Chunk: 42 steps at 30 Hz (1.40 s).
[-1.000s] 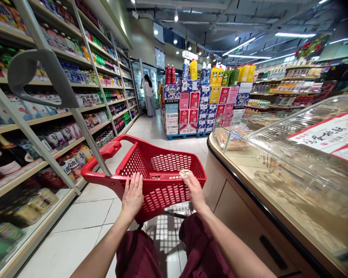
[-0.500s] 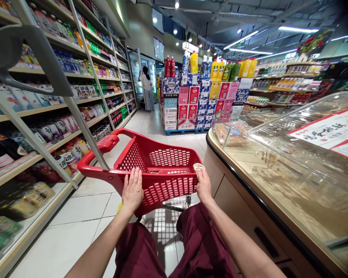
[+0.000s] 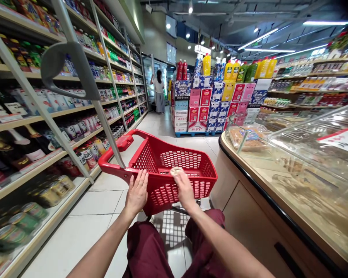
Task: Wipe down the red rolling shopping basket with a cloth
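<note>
A red plastic shopping cart basket [image 3: 165,193] with perforated walls stands right in front of my knees. My left hand [image 3: 137,192] lies flat against its near side wall, fingers stretched out, close to the handle end. On the same side's upper rim, around its middle, my right hand [image 3: 185,189] presses a crumpled pale cloth [image 3: 176,171]. From the cart's left end rises a metal pole [image 3: 108,131] with a grey loop handle [image 3: 89,73]. The basket's inside shows red slotted walls and floor.
Drink shelves [image 3: 84,112] run along the left. A wooden display counter [image 3: 243,185] with clear covers stands close on the right. Ahead are stacked drink cartons [image 3: 200,104] topped with bottles, and a person [image 3: 159,90] near glass-door coolers. Pale floor tiles [image 3: 95,216] lie underneath.
My right hand has slid the cloth leftward along the rim, from the far right corner to near the middle. My left hand stays flat on the cart. The view has turned slightly left.
</note>
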Tool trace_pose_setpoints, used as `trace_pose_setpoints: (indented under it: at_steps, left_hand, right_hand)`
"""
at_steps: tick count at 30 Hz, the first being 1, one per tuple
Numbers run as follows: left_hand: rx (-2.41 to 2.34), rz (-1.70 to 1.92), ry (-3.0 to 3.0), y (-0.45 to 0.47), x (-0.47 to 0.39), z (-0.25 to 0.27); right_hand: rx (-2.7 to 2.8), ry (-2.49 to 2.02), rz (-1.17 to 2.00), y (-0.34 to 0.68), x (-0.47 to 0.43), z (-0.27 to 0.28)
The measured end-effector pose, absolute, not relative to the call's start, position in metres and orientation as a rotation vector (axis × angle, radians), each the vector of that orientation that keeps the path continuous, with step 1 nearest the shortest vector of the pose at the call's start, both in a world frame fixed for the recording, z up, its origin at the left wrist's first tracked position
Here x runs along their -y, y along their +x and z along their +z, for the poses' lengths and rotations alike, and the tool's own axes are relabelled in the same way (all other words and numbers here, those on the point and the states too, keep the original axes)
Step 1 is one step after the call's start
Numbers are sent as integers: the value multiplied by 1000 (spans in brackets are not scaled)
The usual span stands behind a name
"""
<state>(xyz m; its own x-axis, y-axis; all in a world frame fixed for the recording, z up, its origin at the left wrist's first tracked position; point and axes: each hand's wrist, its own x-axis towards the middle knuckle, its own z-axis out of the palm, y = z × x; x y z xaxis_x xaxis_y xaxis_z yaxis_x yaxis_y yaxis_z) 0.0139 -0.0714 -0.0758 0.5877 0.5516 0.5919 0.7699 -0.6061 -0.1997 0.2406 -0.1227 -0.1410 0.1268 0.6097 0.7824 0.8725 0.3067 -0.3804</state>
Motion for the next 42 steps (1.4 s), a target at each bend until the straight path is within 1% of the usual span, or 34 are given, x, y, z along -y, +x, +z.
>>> trace_pose_setpoints:
  at_steps: [3,6,10,12,14,16,18,20,22,24,26,28,29,31,34,36,38,42]
  left_hand:
    - [1128,-783,-2252,-6,62,-62]
    - [1250,-880,-2111,-26,51,-51]
    - [1279,-847,-2120,-42,46,-46]
    - [1349,-851,-2107,-47,47,-42]
    - [1432,-840,-2098,-54,47,-35]
    - [1478,-790,-2120,-60,42,-25]
    - [1511,-730,-2143,-66,35,-14]
    - [1560,-654,-2163,-70,28,-5]
    - [1582,-568,-2192,-73,24,1]
    - [1553,-510,-2214,-75,24,2]
    - [1512,-524,-2202,-79,26,-1]
    - [1460,-563,-2199,-83,28,-6]
    - [1434,-583,-2204,-85,29,-9]
    - [1388,-607,-2217,-89,30,-12]
    - [1358,-635,-2207,-91,30,-14]
    - [1337,-651,-2202,-92,30,-15]
    - [1349,-656,-2201,-91,30,-15]
    - [1389,-640,-2217,-90,31,-17]
  right_hand:
    - [1647,-1306,-273,161,96,-108]
    - [1725,-1234,-299,107,73,-76]
    - [1855,-1103,-405,95,63,-68]
    - [1887,-1057,-410,104,66,-71]
    - [1865,-1031,-376,112,68,-64]
    - [1772,-1010,-357,111,64,-35]
    - [1679,-947,-407,101,53,12]
    - [1674,-858,-521,88,38,61]
    - [1774,-801,-657,80,25,88]
    - [1984,-755,-785,80,18,81]
    - [2212,-698,-863,85,19,49]
    - [2345,-658,-879,93,23,18]
    - [2377,-642,-872,96,24,11]
    - [2384,-633,-843,99,22,21]
    - [2221,-716,-747,98,9,72]
    - [2116,-748,-665,97,6,94]
    - [2066,-782,-564,97,12,89]
    - [1979,-902,-437,101,33,46]
